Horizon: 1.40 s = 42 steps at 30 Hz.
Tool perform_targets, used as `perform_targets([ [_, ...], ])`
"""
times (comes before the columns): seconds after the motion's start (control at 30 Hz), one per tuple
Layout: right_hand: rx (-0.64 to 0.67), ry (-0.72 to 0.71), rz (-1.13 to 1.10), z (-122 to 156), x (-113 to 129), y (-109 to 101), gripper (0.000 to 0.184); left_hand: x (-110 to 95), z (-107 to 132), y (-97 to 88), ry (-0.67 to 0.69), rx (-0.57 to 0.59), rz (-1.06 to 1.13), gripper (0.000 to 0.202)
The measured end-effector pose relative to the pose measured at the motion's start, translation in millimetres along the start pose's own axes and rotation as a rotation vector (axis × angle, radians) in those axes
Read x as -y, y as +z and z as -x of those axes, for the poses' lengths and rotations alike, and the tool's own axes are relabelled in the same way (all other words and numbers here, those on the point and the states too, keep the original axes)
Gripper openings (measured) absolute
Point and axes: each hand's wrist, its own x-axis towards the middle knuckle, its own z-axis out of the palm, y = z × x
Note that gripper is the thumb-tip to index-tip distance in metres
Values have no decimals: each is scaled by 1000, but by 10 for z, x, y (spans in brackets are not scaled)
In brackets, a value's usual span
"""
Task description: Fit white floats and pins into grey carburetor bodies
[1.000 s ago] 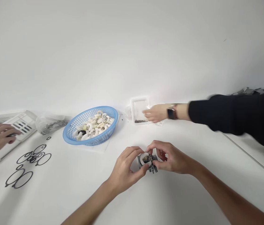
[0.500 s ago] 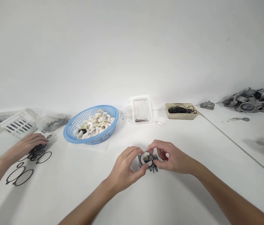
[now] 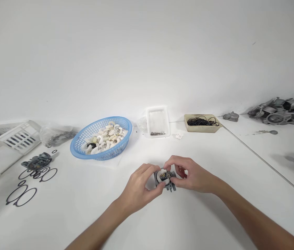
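Your left hand (image 3: 139, 187) and right hand (image 3: 188, 175) both close their fingertips on the small grey metal part (image 3: 165, 178), which sits on the white table (image 3: 188, 222) toward its near edge, about midway along. The blue basket (image 3: 101, 138) of white pieces stands well behind it to the left, near the table's far edge.

One basket (image 3: 77, 148), two trays (image 3: 157, 111).

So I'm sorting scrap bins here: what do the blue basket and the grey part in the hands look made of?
Blue basket: probably plastic, going by the uniform colour and moulded lattice wall. Grey part: looks like cast metal, matte grey, though grey plastic can't be ruled out. Both hands grip it.
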Motion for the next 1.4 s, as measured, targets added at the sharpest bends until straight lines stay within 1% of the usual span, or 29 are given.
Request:
perform_targets([
  [0.3, 4, -2, 1, -1, 28, -6, 28, -17, 8, -13, -43, 29, 12, 22],
  [0.57, 3, -10, 5, 2, 22, -1, 29, -15, 17, -21, -45, 41, 6, 22],
  [1.17, 4, 0, 18, 10, 31, 4, 27, -9, 3, -8, -41, 17, 18, 22],
  [1.27, 13, 14, 25, 14, 56, -19, 28, -12, 8, -15, -41, 13, 19, 23],
  [1.4, 28, 35, 36, 34, 98, -107, 27, -17, 14, -26, -41, 17, 16, 25],
])
